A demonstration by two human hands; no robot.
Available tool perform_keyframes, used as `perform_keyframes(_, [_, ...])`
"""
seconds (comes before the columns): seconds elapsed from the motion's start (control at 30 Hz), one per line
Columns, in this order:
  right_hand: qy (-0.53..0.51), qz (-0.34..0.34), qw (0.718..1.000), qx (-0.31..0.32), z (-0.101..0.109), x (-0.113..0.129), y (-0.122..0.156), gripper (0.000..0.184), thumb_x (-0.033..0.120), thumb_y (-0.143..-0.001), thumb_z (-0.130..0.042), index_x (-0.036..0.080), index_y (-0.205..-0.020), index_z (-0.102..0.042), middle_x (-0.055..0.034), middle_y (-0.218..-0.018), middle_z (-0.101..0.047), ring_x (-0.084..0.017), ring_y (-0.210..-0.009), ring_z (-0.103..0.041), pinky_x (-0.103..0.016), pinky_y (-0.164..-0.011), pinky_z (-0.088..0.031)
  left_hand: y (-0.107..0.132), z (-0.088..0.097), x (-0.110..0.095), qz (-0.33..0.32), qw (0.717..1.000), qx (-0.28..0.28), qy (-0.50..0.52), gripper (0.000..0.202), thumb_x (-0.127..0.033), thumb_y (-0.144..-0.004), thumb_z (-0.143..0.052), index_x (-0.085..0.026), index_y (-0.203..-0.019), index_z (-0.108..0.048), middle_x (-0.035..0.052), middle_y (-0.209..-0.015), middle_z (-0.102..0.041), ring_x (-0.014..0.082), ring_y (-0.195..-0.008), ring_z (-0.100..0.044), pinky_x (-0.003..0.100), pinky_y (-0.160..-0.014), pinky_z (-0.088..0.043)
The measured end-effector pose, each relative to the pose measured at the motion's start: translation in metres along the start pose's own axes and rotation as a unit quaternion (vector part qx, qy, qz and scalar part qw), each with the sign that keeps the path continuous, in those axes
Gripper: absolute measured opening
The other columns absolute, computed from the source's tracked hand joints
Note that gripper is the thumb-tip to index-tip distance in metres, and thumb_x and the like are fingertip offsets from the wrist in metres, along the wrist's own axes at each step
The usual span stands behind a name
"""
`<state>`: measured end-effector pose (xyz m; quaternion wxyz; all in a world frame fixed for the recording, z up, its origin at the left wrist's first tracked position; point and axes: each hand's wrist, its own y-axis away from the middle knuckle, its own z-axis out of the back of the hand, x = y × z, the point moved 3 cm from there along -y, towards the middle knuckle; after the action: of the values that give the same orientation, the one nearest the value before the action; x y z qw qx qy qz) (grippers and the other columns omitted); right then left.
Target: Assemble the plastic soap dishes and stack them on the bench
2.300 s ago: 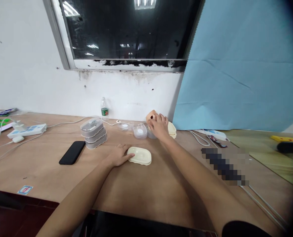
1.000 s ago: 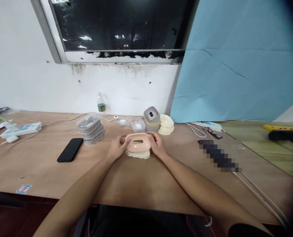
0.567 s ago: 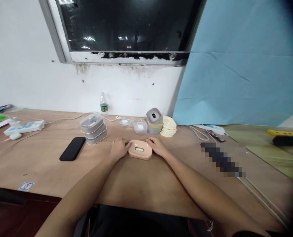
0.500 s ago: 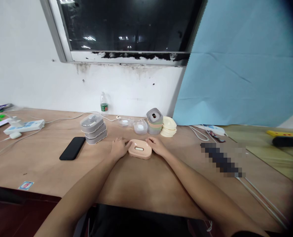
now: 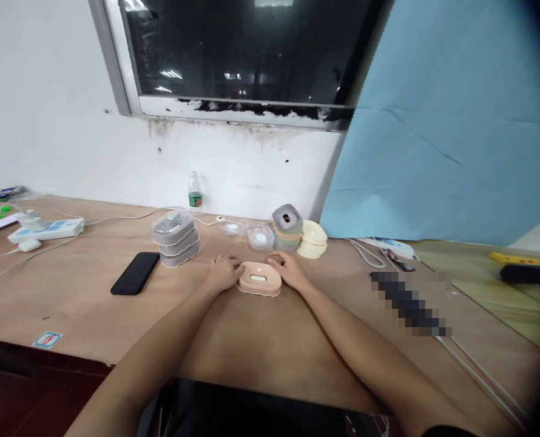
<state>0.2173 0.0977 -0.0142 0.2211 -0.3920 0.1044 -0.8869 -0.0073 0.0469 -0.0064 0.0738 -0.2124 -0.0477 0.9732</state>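
Two bare forearms reach forward from the bottom of the view to a plywood table (image 5: 274, 346), and the hands meet at a peach soap dish (image 5: 270, 284), which lies flat near the table's middle. Its oval centre is white, and a thin pale cream base (image 5: 257, 295) shows beneath its front edge. Taking the dish as the clock's centre, with 12 o'clock straight ahead, the left hand (image 5: 223, 273) is at 9 o'clock and the right hand (image 5: 290, 271) at 3 o'clock. Both hands are open and palm down. The left fingers (image 5: 233, 265) touch the dish's left end, and the right fingers (image 5: 274, 259) touch its right end; neither hand curls over the top. About a second earlier, the fingers of both hands wrapped over the dish's top, and more of the cream piece showed below it. Just over two seconds earlier, the left hand lay beside the bare cream piece, while the right hand was at the pile by the wall. Now, at 12 o'clock, sit two clear round bowls (image 5: 261, 239). At 1 o'clock are a stack of dishes with a grey top (image 5: 287, 229) and a stack of cream dishes (image 5: 313, 240). A stack of clear-lidded grey containers (image 5: 175, 240) stands at 10 o'clock, and a black phone (image 5: 135, 273) lies at 9 o'clock.
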Motion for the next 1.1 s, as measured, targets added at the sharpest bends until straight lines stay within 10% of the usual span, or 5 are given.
perform_keyframes(0.17, [0.092,0.052,0.988,-0.111,-0.005,0.000,-0.028,0.039,0.038,-0.090,-0.043,0.020,-0.120,-0.059,-0.0015,-0.066,-0.062,-0.018,-0.062,-0.056,-0.030,-0.065,-0.041,0.001,-0.001,0.004,-0.007,0.999,-0.030,0.023,0.040,-0.049,-0.088,-0.040,-0.028,-0.105,-0.070,0.0069,-0.123,-0.061,0.0296,-0.112,-0.051,0.045,-0.094,-0.037])
perform_keyframes(0.33, [0.122,0.075,0.988,-0.057,-0.023,-0.009,-0.049,0.030,0.028,-0.087,-0.047,0.019,-0.109,-0.065,-0.0072,-0.083,-0.071,-0.021,-0.076,-0.063,-0.032,-0.073,-0.045,0.005,0.003,0.013,-0.020,0.998,-0.052,0.041,0.046,-0.055,-0.091,-0.033,-0.030,-0.107,-0.068,0.0050,-0.115,-0.065,0.0277,-0.107,-0.054,0.043,-0.092,-0.037])
perform_keyframes(0.87, [0.048,0.009,0.996,-0.079,-0.011,-0.008,-0.033,0.018,0.031,-0.078,-0.054,0.021,-0.093,-0.056,0.0031,-0.063,-0.057,-0.016,-0.059,-0.052,-0.026,-0.059,-0.037,0.005,0.005,0.018,-0.046,0.996,-0.045,0.065,0.050,-0.056,-0.092,-0.032,-0.024,-0.109,-0.066,0.0070,-0.113,-0.065,0.0249,-0.107,-0.055,0.039,-0.094,-0.039])
perform_keyframes(1.1, [-0.018,0.030,0.976,-0.215,0.004,0.003,-0.017,0.033,0.048,-0.079,-0.057,0.020,-0.097,-0.056,-0.0044,-0.078,-0.064,-0.019,-0.068,-0.057,-0.029,-0.063,-0.042,0.007,0.009,0.019,-0.037,0.981,-0.135,0.136,0.063,-0.053,-0.088,-0.047,-0.018,-0.139,-0.037,0.0124,-0.123,-0.058,0.0264,-0.114,-0.052,0.042,-0.097,-0.039])
